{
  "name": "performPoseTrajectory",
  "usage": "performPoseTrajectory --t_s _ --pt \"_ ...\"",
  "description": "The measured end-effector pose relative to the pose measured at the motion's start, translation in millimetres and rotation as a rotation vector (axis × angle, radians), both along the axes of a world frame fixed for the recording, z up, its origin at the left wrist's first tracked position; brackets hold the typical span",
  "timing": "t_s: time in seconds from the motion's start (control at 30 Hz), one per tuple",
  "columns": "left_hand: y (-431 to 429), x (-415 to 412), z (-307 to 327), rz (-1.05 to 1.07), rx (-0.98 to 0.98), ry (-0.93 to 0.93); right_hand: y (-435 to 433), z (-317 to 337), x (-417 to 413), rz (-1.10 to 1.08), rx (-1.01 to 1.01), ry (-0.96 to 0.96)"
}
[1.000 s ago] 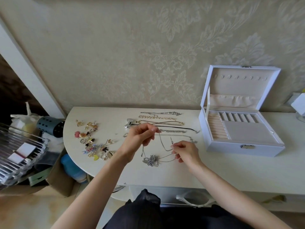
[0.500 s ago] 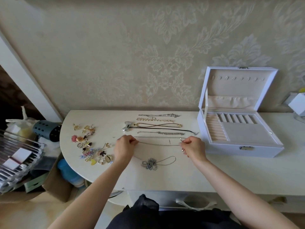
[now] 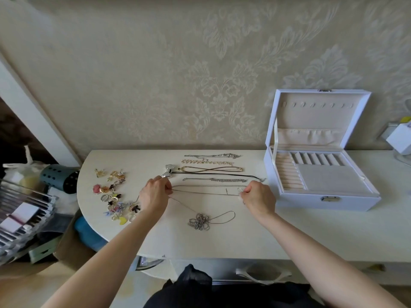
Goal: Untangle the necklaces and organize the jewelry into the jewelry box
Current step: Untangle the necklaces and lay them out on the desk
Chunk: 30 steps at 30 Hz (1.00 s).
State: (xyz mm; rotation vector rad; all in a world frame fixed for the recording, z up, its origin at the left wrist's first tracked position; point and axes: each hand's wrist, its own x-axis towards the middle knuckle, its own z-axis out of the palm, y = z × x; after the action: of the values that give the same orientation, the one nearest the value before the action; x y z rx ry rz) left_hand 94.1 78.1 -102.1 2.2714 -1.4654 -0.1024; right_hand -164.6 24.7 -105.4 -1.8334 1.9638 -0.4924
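A thin silver necklace is stretched flat across the white table. My left hand pinches its left end and my right hand pinches its right end near the clasp. Behind it several necklaces lie in straight rows. A tangled silver chain sits in front, one strand running up to my left hand. The white jewelry box stands open at the right, its compartments showing no jewelry.
A scatter of earrings, rings and small charms lies on the table's left end. Left of the table are a dark perforated holder and a wire rack. A white object stands at the far right.
My hands moved apart and down, pulling the thin necklace free of the tangle and stretching it straight on the table below the laid-out rows.
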Motion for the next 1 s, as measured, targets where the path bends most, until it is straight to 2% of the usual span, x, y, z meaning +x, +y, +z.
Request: performPoseTrajectory --t_s 0.3,0.43,0.53,0.63,0.7,0.8,1.0 --pt "1 7 -3 -0.012 0.023 -0.038 -1 -2 0 0.028 -0.037 0.044" --pt "5 0 -2 -0.082 -0.005 -0.05 12 7 5 0.127 -0.225 0.128" --pt "17 -11 -2 -0.178 -0.103 -0.062 27 13 15 0.393 -0.384 0.005" --pt "35 -19 -9 -0.258 -0.21 -0.041 40 10 23 0.766 -0.315 -0.061" --pt "49 -23 -20 -0.388 -0.25 -0.04 48 2 27 0.896 -0.254 -0.056" --pt "63 -25 -33 -0.519 -0.241 -0.127 53 -7 28 0.932 -0.236 -0.061" --pt "65 -18 -34 -0.454 -0.19 -0.272 53 -6 19 0.851 -0.232 -0.081"
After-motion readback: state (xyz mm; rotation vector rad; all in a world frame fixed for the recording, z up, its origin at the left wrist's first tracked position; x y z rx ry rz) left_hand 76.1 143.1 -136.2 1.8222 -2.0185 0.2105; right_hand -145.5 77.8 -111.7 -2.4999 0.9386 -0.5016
